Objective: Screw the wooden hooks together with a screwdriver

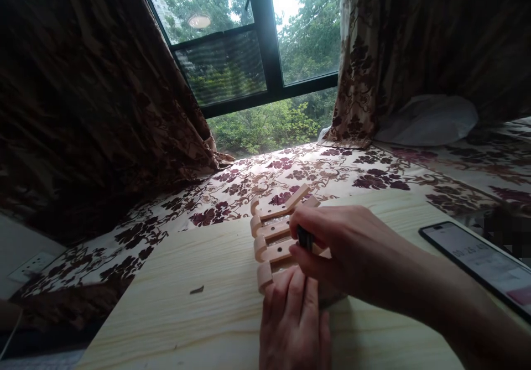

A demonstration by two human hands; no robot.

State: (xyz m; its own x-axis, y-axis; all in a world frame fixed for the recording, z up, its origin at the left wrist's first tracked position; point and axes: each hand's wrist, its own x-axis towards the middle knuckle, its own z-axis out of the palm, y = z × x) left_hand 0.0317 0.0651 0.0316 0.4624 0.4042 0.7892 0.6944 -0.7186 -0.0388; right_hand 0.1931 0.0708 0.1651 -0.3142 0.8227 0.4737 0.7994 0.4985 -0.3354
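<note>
A pale wooden rack (280, 250) of several slats with curled left ends lies on the board, with dark round spots along the slats. My left hand (292, 317) is bent over its near end, fingers close together and gripping the wood. My right hand (336, 237) is closed over the rack's right part, thumb and forefinger pinching a short dark tool handle (305, 238). The tool's lower end is hidden, so its exact kind cannot be told. One slat (297, 196) at the far end slants up to the right.
The rack rests on a light wooden board (199, 254). A small dark bit (197, 290) lies at its left. A phone (477, 265) showing a timer lies on the right. Behind are a floral cloth (249, 176), curtains (360, 71), a window (265, 43) and a white bag (431, 118).
</note>
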